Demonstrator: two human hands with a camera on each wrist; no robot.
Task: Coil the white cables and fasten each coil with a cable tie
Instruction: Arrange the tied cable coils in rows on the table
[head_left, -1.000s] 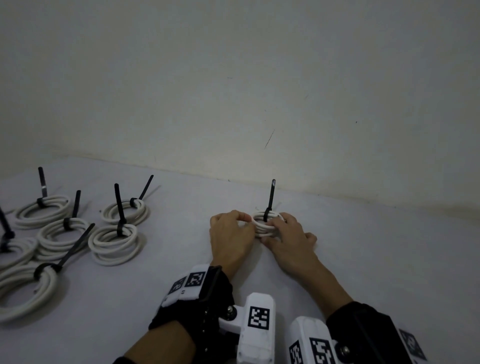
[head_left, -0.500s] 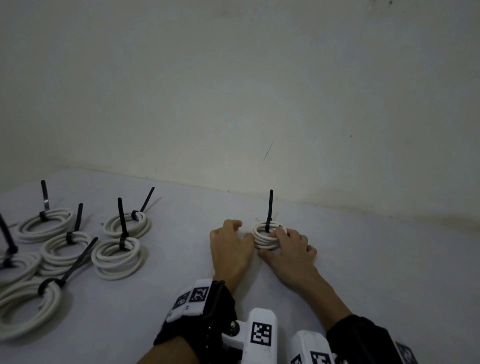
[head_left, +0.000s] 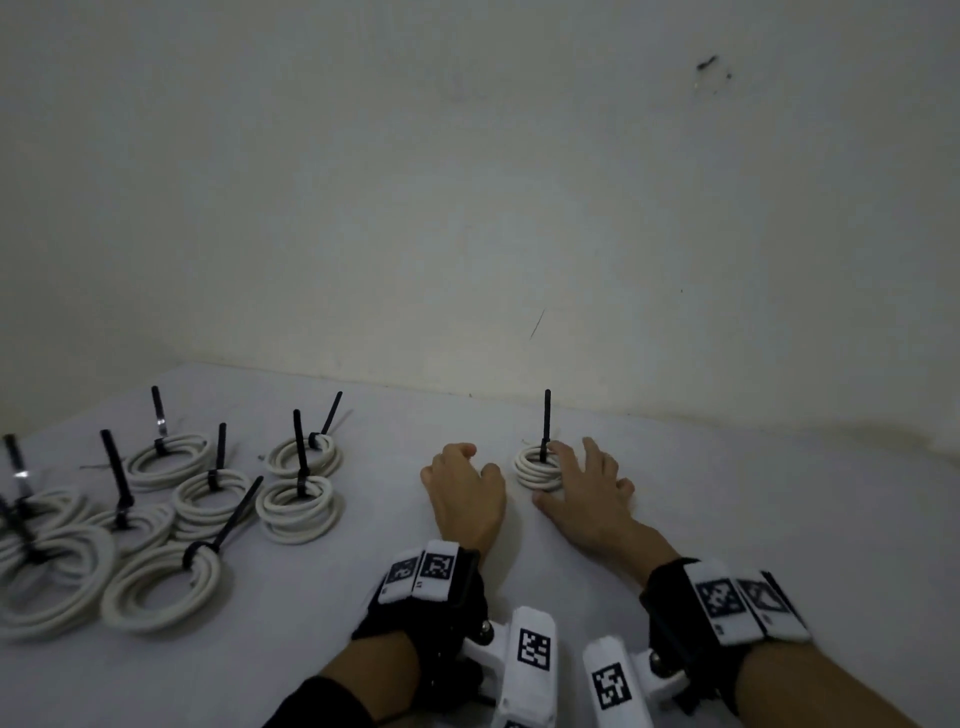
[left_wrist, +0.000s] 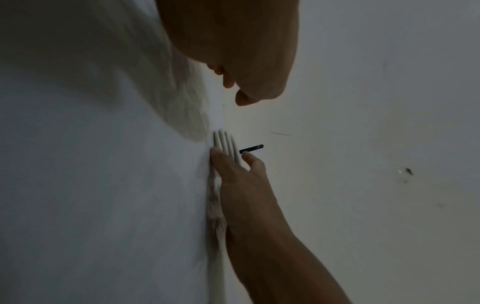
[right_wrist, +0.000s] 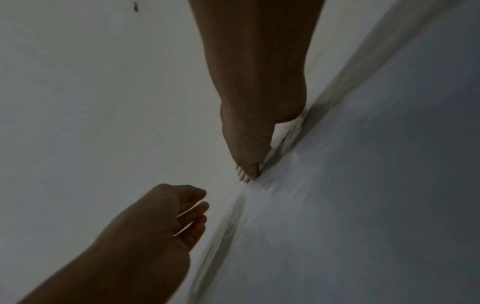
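One coil (head_left: 537, 469) tied | our left hand (head_left: 464, 486) has let go, loose | right hand (head_left: 584, 486) rests on it, fingers straight | next cable.

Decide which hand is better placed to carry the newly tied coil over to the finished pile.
Right. The right hand already touches the small coil, while the left hand rests beside it, apart, fingers loosely curled and empty.

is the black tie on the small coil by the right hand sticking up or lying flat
Sticking up. The black cable tie rises near vertical from the small white cable coil, which lies flat on the white table under the right hand's fingers.
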